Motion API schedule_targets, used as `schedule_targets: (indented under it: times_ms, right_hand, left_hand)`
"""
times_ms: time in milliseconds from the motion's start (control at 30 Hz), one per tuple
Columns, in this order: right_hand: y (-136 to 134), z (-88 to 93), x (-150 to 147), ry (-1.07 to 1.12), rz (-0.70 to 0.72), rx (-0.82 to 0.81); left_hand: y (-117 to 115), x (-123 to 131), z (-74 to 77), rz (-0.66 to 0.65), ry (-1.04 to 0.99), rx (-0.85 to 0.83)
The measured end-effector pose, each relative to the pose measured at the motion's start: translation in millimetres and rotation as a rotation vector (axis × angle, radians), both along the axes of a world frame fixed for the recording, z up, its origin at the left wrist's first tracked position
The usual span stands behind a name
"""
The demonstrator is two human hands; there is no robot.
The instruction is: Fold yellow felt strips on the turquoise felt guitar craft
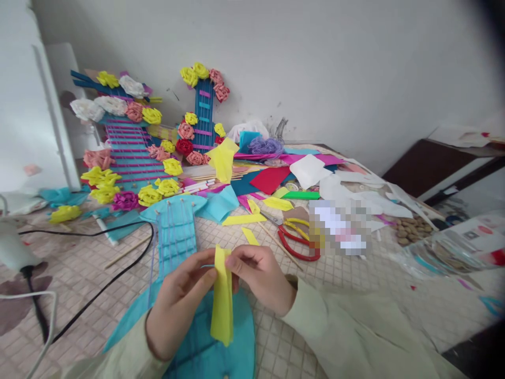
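Observation:
Between my two hands hangs a folded strip of yellow crepe paper (222, 310), upright and narrow. My left hand (183, 295) pinches its left edge near the top between thumb and fingers. My right hand (258, 276) pinches the right edge at about the same height, its lower fingers curled. Beneath the strip lies a turquoise guitar-shaped piece (177, 239) with purple strings along its neck; my hands and the paper cover part of its body. Just beyond my hands are a small yellow paper scrap (250, 236) and a thin wooden stick (281, 246).
Scissors with red handles (300, 252) lie right of centre. Behind stand flower-trimmed string pieces, one wide (134, 150) and one narrow (204, 113). Coloured paper sheets (272, 180) and purple yarn (265, 146) crowd the back. A black cable (106, 288) curves at left; a clear plastic container (437, 255) is at right.

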State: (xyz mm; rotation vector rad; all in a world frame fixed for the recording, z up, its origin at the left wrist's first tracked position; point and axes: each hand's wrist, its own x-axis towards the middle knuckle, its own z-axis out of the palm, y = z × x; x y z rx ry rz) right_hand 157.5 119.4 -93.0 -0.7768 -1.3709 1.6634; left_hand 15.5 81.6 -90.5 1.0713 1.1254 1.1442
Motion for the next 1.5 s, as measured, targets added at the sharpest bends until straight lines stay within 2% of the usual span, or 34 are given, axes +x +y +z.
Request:
schedule_targets:
  times_ms: [200, 300, 400, 667, 833, 1000, 1100, 1233, 1300, 1400, 1500]
  right_hand:
    - [-1, 0.4, -1, -0.051, -0.005, 0.028]
    - [-2, 0.9, -2, -0.112, -0.038, 0.075]
    - [-2, 1.7, -2, -0.172, -0.056, 0.128]
    - [1, 0.4, -1, -0.072, -0.113, 0.011]
    - [1, -0.9, -2, -0.067, -0.108, -0.033]
    - [2, -1.2, -1, -0.092, -0.106, -0.051]
    - [4, -3.3, 0, -0.114, -0.150, -0.013]
    - [5, -5.0, 1, -0.180, -0.221, 0.071]
    - [4, -4.2, 1, -0.245, -0.280, 0.165]
    - [2, -2.3, 1, -0.351, -0.359, 0.420]
    - [1, -2.6, 1, -0.397, -0.372, 0.696]
  left_hand:
    - [-3, 1, -1.5, 0.108, 0.067, 0.026]
    - [-6, 3, -0.4, 0.087, 0.093, 0.056]
    - [-7, 5, 0.7, 0.055, 0.043, 0.011]
    - [-3, -1, -6.6, 0.121, -0.114, -0.021]
    - [-4, 2, -4.1, 0.272, -0.135, -0.083]
    - [-1, 2, 3.1, 0.119, -0.086, -0.125]
    - [-1, 1, 3.0, 0.104, 0.015, -0.163]
    - [-2, 0, 1.9, 0.083, 0.127, -0.225]
    - [-2, 0, 1.9, 0.078, 0.132, -0.231]
    - [-3, 0, 1.6, 0.089, 0.099, -0.247]
    - [-4, 0, 0.6, 0.093, 0.074, -0.264]
